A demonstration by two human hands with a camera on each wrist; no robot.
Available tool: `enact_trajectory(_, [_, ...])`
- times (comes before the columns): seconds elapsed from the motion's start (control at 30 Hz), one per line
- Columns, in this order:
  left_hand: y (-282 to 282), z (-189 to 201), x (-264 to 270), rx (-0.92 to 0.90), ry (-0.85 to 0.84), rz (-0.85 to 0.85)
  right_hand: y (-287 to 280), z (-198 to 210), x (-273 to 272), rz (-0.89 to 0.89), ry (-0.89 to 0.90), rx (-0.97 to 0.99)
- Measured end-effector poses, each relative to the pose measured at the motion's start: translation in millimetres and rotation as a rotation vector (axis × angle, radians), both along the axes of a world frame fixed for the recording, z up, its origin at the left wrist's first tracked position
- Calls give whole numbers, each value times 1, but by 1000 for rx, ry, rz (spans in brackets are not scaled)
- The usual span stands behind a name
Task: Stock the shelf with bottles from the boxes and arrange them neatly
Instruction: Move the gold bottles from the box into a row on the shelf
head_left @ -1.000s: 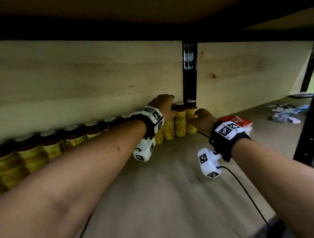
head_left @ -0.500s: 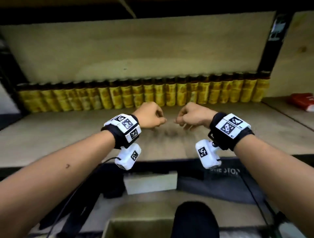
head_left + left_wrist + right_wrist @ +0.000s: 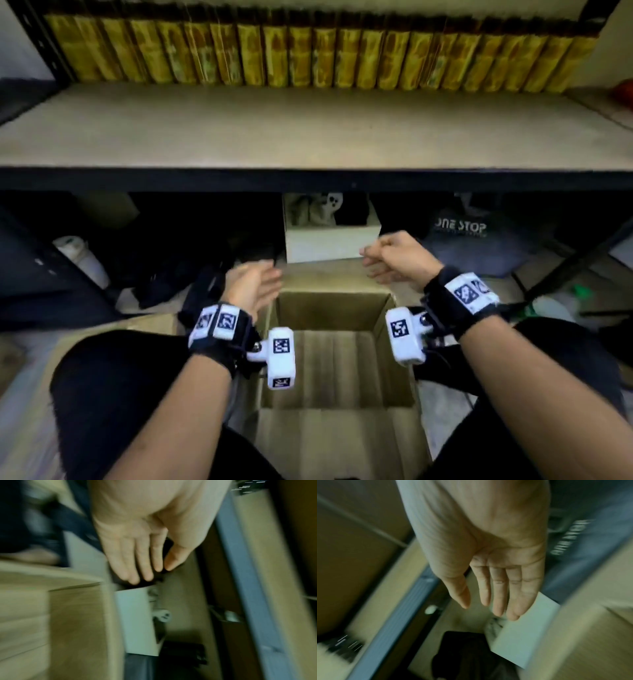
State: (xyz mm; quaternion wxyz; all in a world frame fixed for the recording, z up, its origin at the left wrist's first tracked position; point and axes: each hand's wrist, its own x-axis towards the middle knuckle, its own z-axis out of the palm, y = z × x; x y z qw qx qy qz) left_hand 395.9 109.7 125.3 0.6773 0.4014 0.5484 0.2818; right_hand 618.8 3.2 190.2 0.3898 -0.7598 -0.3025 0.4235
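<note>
**Inspector:** Hands first. State?

**Assistant:** Left hand [image 3: 251, 286] is empty, fingers straight and together, as the left wrist view confirms [image 3: 137, 550]. It hovers over the left rim of the box [image 3: 334, 368]. Right hand [image 3: 397, 255] is also empty; the wrist view shows its palm flat and its fingers extended [image 3: 496, 574]. It sits above the far right corner of the box, apart from the rim. Neither hand touches anything.

**Inspector:** The box?

**Assistant:** Flaps open, on the floor between the person's knees. What shows of the inside is bare cardboard; I see no bottle in it, though the near part is hidden by the arms and wrist cameras.

**Inspector:** And the stock?

**Assistant:** One row of bottles [image 3: 322, 54] stands along the back edge of the shelf [image 3: 308, 137], from the left corner to near the right post. They touch side by side and read as upright and even, though blurred. The front of the shelf board is bare.

**Inspector:** Anything else?

**Assistant:** A white box [image 3: 330, 240] sits on the floor beyond the cardboard one, under the shelf, and a dark bag [image 3: 479, 240] to its right. A red item [image 3: 623, 92] lies at the shelf's right edge.

**Inspector:** Progress?

**Assistant:** My judgement: the back row is done. This box looks spent, so what is left depends on further boxes, which I cannot see. If there are more, a second row goes in front.
</note>
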Motion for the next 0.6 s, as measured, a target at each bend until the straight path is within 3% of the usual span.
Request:
enact_trajectory(0.13, [-29, -123, -31, -276, 176, 148, -49, -92, 17, -436, 440, -70])
enact_trajectory(0.23, [-50, -161, -45, -341, 260, 229, -94, -174, 43, -706, 426, -169])
enact_trajectory(0.3, [-56, -195, -59, -391, 277, 252, -124, -226, 54, -730, 431, -280])
enact_trajectory(0.4, [-47, -292, -91, -473, 213, 225, -138, -195, 17, -660, 513, -411])
enact_trajectory(0.47, [-52, -290, -97, -493, 198, 268, -143, -193, 9, -633, 457, -469])
enact_trajectory(0.53, [-65, -217, -85, -465, 170, 327, -146, -190, 7, -621, 453, -422])
enact_trajectory(0.6, [-69, -191, -89, -420, 185, 350, -147, -191, 11, -627, 475, -410])
